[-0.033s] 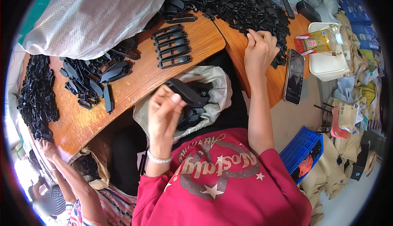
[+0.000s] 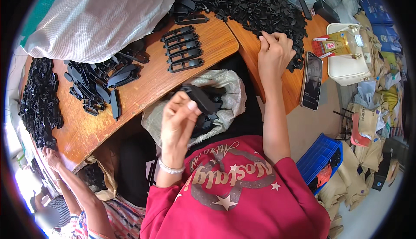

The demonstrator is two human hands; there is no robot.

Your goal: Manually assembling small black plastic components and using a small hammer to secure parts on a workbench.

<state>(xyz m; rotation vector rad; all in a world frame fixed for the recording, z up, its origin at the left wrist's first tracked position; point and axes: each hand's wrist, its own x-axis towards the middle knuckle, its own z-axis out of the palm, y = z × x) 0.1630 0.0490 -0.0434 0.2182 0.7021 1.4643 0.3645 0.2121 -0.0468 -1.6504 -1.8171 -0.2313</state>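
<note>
My left hand (image 2: 178, 120) pinches a long, black, curved plastic part (image 2: 203, 100) between thumb and fingers. It holds the part above the mouth of a white woven sack (image 2: 234, 87), where more black parts lie inside. Off to the right, my right hand (image 2: 276, 50) is at the near edge of a heap of small black plastic pieces (image 2: 255, 9). Its thumb and index fingertips are pressed together; whatever they hold is too small to make out. Several black frame-like parts (image 2: 184, 49) lie in a neat row on the wooden table (image 2: 221, 39).
Loose black parts (image 2: 93, 83) and a full white sack (image 2: 104, 18) cover the table's left. At right are a phone (image 2: 312, 81), a drink bottle (image 2: 340, 44) and a white bag (image 2: 344, 71). A co-worker's hand (image 2: 52, 157) touches the left heap; a blue crate (image 2: 318, 161) stands low right.
My left hand has shifted slightly right and down, carrying the black part, which is tilted a little more steeply. My right hand has barely moved.
</note>
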